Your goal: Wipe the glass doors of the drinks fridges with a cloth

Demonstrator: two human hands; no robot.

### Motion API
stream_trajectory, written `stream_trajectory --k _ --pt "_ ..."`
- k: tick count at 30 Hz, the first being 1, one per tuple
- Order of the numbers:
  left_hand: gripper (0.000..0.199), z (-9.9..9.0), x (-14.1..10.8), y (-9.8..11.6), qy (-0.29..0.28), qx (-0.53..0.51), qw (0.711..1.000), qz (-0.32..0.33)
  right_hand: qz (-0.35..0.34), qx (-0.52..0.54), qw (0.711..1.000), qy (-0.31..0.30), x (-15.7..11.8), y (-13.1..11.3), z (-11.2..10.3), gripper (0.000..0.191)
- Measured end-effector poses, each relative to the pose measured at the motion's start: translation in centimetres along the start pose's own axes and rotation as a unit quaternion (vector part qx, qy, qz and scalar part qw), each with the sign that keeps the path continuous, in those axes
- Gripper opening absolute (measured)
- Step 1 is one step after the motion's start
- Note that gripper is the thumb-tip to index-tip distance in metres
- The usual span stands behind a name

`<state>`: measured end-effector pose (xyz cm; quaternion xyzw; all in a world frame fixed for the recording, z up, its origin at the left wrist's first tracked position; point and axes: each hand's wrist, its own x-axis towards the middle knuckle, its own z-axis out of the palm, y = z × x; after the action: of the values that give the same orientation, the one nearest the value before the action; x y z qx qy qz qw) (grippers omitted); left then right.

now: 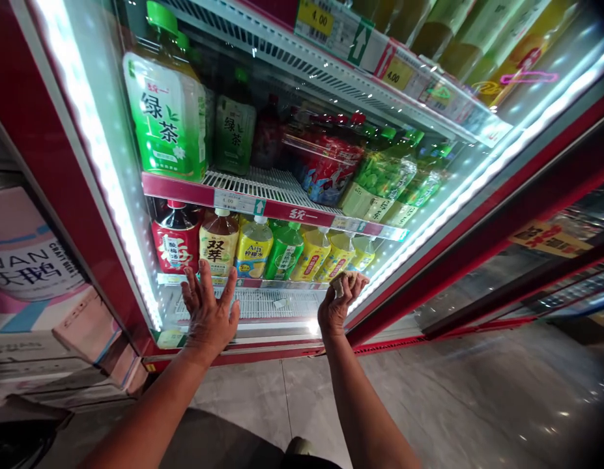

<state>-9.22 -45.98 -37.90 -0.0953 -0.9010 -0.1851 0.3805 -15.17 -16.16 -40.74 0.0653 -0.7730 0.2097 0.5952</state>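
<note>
My left hand (210, 312) is raised with its fingers spread and holds nothing. It is in front of the lower bottle row of a lit drinks fridge, nearest a brown-drink bottle with a cream label (217, 244) and a red-labelled bottle (175, 241). Whether its fingertips touch the glass I cannot tell. My right hand (335, 309) is closed around a crumpled beige cloth (345, 284) by the fridge's lower right side. Behind it stand yellow-labelled bottles (315, 254). Reflections lie over the glass door (282, 319).
A large green tea bottle (167, 111) stands on the middle shelf (277, 212). Red-wrapped bottles (331, 159) are to its right. Stacked cartons (32, 260) flank the fridge on the left. Grey tiled floor (302, 391) lies below, and a red-framed unit (482, 273) continues on the right.
</note>
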Motion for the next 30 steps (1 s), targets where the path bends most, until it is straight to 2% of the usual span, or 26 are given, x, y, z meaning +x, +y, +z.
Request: stream_trajectory --k 2,4,8,11,15,22,24,28,30 --pt "0.116 -0.3 0.0 0.0 0.005 0.001 1.0 0.006 0.022 -0.002 1.0 -0.019 -0.7 -0.9 0.1 0.052" --pt "0.115 -0.5 0.1 -0.1 0.01 0.003 1.0 0.006 0.02 0.001 0.999 -0.025 0.0 -2.1 0.4 0.058" --pt "0.114 -0.8 0.4 -0.7 0.016 0.006 1.0 -0.017 -0.04 0.01 0.999 -0.028 2.3 -4.3 1.5 0.065" --pt "0.114 -0.9 0.4 -1.1 0.006 0.008 1.0 -0.024 -0.056 -0.004 0.998 -0.029 0.8 -5.1 2.3 0.073" --pt "0.115 -1.1 0.2 -1.2 0.0 0.011 1.0 -0.016 -0.055 -0.012 0.996 -0.071 -2.0 -6.1 2.4 0.082" --pt "0.115 -1.6 0.4 -2.2 0.02 0.019 0.999 -0.044 -0.08 -0.007 0.993 -0.083 1.8 -9.0 2.7 0.08" --pt "0.115 -1.6 0.4 -2.5 0.013 0.019 0.998 -0.05 -0.096 -0.01 0.992 -0.078 0.9 -9.2 3.0 0.081" --pt "0.113 -1.5 0.0 -2.6 0.009 0.007 0.999 -0.038 -0.132 -0.018 0.986 -0.104 -2.0 -9.2 3.4 0.084" --pt "0.112 -1.5 -0.2 -2.8 0.015 0.002 0.999 -0.035 -0.123 -0.012 0.987 -0.107 -2.0 -9.4 3.5 0.083"
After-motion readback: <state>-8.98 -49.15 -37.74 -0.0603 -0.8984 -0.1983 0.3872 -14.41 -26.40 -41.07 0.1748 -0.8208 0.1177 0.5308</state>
